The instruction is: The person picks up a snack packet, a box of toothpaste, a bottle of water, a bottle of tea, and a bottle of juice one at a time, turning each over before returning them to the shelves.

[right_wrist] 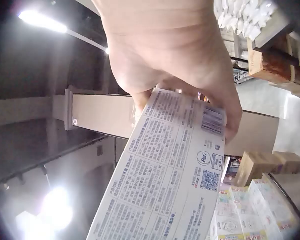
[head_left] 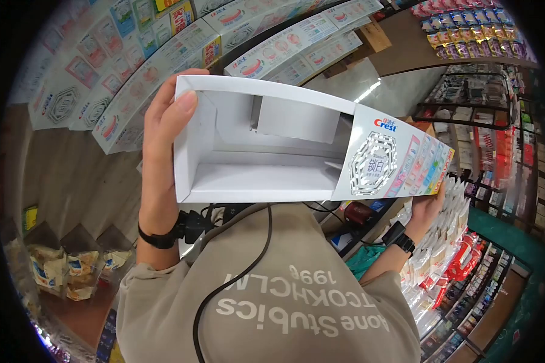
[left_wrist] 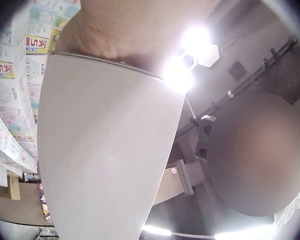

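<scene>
A long white open-topped box point(head_left: 266, 175) lies across both hands in the head view. Inside it a white cardboard flap point(head_left: 300, 118) stands near the far wall. A printed Crest section point(head_left: 372, 157) with a silver hexagon covers its right part. My left hand point(head_left: 166, 115) grips the left end, its thumb over the rim. At the other end my right hand point(head_left: 429, 209) holds the printed part, the hand partly hidden behind it. The left wrist view shows a plain white outer side point(left_wrist: 110, 140). Small print, a barcode and a QR code cover the printed side point(right_wrist: 165, 165) in the right wrist view.
Rows of Crest cartons point(head_left: 157, 72) stand at the upper left. Bagged goods point(head_left: 436, 236) hang close by the right arm. Hanging packets point(head_left: 472, 30) and racks fill the right side. A black cable point(head_left: 224, 284) runs down the person's front.
</scene>
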Demonstrator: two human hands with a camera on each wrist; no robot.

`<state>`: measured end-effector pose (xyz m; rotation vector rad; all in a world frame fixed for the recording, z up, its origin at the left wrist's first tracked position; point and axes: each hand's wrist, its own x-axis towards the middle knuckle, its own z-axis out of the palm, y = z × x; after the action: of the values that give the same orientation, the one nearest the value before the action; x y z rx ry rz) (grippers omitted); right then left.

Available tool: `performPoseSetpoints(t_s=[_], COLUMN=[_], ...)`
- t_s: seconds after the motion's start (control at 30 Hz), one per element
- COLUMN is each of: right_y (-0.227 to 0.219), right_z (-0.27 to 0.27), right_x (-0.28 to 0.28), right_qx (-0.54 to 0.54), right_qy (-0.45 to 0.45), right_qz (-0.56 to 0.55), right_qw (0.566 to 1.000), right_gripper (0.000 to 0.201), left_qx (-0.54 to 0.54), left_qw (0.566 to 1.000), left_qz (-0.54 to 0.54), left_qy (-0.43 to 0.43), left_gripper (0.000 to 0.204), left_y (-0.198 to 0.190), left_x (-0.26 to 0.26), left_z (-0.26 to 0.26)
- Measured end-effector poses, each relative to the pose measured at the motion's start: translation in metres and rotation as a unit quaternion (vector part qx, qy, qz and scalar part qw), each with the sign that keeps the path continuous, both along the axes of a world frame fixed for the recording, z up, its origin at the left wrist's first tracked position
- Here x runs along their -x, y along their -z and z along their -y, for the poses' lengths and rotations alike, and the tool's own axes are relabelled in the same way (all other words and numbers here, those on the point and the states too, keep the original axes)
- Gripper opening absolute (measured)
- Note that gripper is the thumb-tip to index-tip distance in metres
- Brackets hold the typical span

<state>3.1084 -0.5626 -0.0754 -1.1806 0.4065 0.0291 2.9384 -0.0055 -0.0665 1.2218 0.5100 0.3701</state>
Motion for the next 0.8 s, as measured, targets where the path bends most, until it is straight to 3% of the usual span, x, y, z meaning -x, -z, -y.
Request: performPoseSetpoints(t_s=[0.07, 0.13, 0.3, 0.5, 0.6, 0.67, 0.8], right_y=[-0.013, 0.001, 0.006, 0.004, 0.023, -0.012, -0.038], right_z=[0.009, 0.024, 0.03, 0.0, 0.032, -0.025, -0.097], right_x=[-0.01, -0.009, -0.015, -0.008, -0.013, -0.001, 0.029], right_qx=[0.0, -0.02, -0.025, -0.051, -0.093, -0.055, 0.036], right_qy=[-0.005, -0.009, -0.024, -0.038, -0.077, -0.052, -0.056], right_qz=[0.005, 0.007, 0.0, 0.018, 0.059, 0.088, 0.1], right_qw=[1.0, 1.0, 0.999, 0.998, 0.991, 0.993, 0.993], right_gripper=[0.049, 0.049, 0.048, 0.048, 0.048, 0.047, 0.046], left_qx=[0.03, 0.067, 0.046, -0.002, 0.02, 0.027, 0.168], left_qw=[0.999, 0.997, 0.998, 1.0, 0.999, 0.996, 0.981], left_qz=[0.03, 0.033, 0.033, 0.022, 0.032, 0.076, 0.089], left_qy=[0.003, -0.007, 0.0, -0.011, 0.005, 0.043, 0.027], left_gripper=[0.061, 0.062, 0.062, 0.06, 0.066, 0.069, 0.066], left_y=[0.004, -0.021, -0.038, -0.04, -0.014, 0.056, 0.032], left_x=[-0.009, -0.001, 0.004, 0.006, 0.001, 0.001, -0.006], left_z=[0.011, 0.026, 0.043, 0.041, 0.032, -0.002, 0.026])
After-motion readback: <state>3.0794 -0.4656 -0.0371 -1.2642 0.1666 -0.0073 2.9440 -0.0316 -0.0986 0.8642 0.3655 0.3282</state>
